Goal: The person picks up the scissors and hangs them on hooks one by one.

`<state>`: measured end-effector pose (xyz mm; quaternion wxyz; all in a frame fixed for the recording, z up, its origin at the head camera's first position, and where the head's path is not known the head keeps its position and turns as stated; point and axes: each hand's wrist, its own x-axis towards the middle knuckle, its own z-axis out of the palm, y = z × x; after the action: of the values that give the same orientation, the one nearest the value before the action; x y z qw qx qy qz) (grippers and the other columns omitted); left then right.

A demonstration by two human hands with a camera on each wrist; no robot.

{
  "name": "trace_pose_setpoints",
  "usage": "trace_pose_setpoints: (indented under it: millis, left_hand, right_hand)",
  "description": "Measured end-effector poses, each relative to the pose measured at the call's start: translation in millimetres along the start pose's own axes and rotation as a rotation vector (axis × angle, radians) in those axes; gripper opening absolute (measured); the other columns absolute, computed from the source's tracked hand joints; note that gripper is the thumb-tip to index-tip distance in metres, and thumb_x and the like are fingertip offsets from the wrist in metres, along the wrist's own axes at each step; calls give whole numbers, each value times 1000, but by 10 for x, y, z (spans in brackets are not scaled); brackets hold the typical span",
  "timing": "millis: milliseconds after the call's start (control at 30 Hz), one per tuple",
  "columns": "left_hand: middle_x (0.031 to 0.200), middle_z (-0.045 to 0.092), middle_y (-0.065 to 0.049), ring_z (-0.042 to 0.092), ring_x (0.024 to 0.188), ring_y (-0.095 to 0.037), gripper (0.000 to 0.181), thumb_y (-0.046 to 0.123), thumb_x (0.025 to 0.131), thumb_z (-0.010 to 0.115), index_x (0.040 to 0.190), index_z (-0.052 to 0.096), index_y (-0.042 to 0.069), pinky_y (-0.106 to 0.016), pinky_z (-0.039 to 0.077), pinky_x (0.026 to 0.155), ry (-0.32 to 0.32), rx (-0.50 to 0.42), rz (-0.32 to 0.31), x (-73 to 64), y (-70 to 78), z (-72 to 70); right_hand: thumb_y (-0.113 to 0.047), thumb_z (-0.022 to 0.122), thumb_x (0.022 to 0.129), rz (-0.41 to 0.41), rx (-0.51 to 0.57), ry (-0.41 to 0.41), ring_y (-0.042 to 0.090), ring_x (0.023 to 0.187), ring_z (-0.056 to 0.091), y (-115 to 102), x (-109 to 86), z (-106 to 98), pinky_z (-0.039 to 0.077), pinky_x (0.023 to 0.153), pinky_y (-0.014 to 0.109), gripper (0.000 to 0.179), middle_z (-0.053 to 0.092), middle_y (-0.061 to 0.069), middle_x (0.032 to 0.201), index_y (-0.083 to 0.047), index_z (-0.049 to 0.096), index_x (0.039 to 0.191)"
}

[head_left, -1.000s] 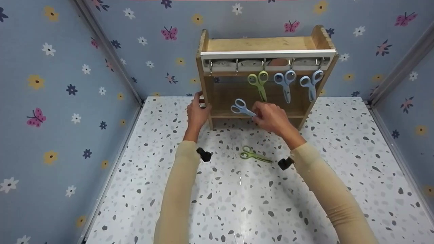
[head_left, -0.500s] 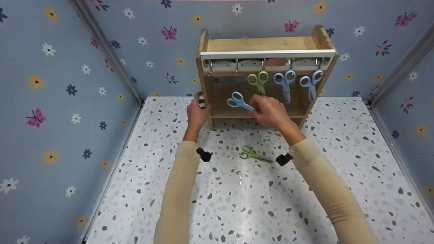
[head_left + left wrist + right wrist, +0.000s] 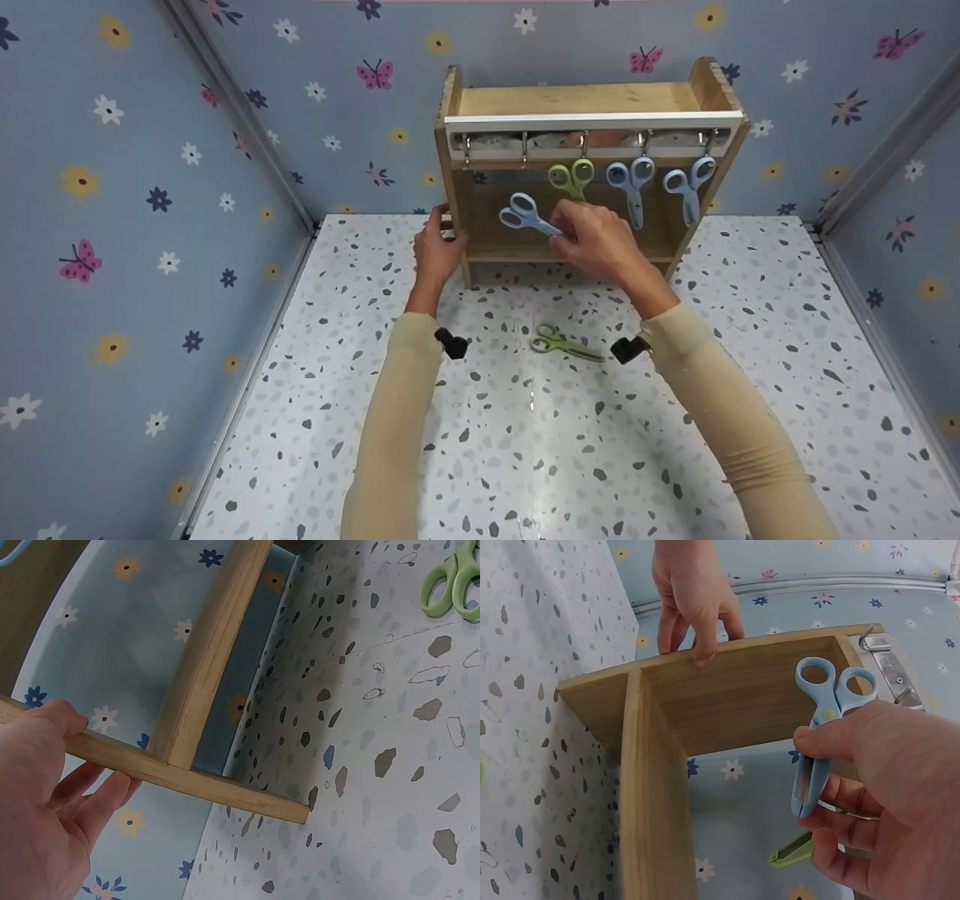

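My left hand (image 3: 438, 251) grips the left side board of a wooden rack (image 3: 577, 99), thumb on the inner face and fingers outside. In my right hand (image 3: 600, 238) a pair of blue scissors (image 3: 826, 701) is pinched by the blades, with the handle loops pointing up and left. The right hand is in front of the rack's opening, just below hanging green scissors (image 3: 571, 176), whose blade it partly hides in the head view. Two pairs of blue scissors, one (image 3: 631, 187) and another (image 3: 688, 187), hang from hooks to the right. The two leftmost hooks (image 3: 524, 150) carry nothing.
Another pair of green scissors (image 3: 562, 343) lies on the speckled tabletop (image 3: 525, 465) in front of the rack. The rack stands close to the flowered back panel (image 3: 525, 45). Flowered side panels (image 3: 150, 285) stand to left and right.
My right hand has risen slightly and shifted a little left with the blue scissors, bringing their loops nearer the hooks. The left hand keeps its place on the rack.
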<state>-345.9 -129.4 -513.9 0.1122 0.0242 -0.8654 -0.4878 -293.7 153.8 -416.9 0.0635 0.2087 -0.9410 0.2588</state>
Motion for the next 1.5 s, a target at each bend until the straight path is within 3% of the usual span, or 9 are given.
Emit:
trace_pose_setpoints:
  millis: [800, 1233, 1500]
  left_hand:
    - [153, 69, -21, 71, 140, -36, 57, 16, 109, 70, 164, 52, 13, -49, 64, 115, -14, -16, -23, -6, 16, -8]
    - [155, 68, -22, 70, 141, -37, 58, 15, 110, 70, 165, 51, 12, -50, 64, 115, -21, -24, -14, -2, -9, -6]
    - [151, 71, -25, 77, 133, -41, 57, 14, 108, 67, 164, 53, 10, -53, 66, 110, -9, -4, 7, -12, 1, -16]
  right_hand:
    - [-18, 78, 105, -27, 62, 75, 30, 88, 63, -89, 80, -141, 46, 77, 41, 18, 71, 14, 100, -6, 71, 118]
    - [-19, 77, 107, -21, 137, 119, 32, 96, 69, -117, 100, -100, 54, 84, 44, 19, 76, 16, 109, -7, 71, 120]
    - [-20, 78, 106, -17, 180, 174, 32, 92, 68, -112, 119, -39, 51, 80, 40, 18, 76, 16, 105, -7, 72, 119]
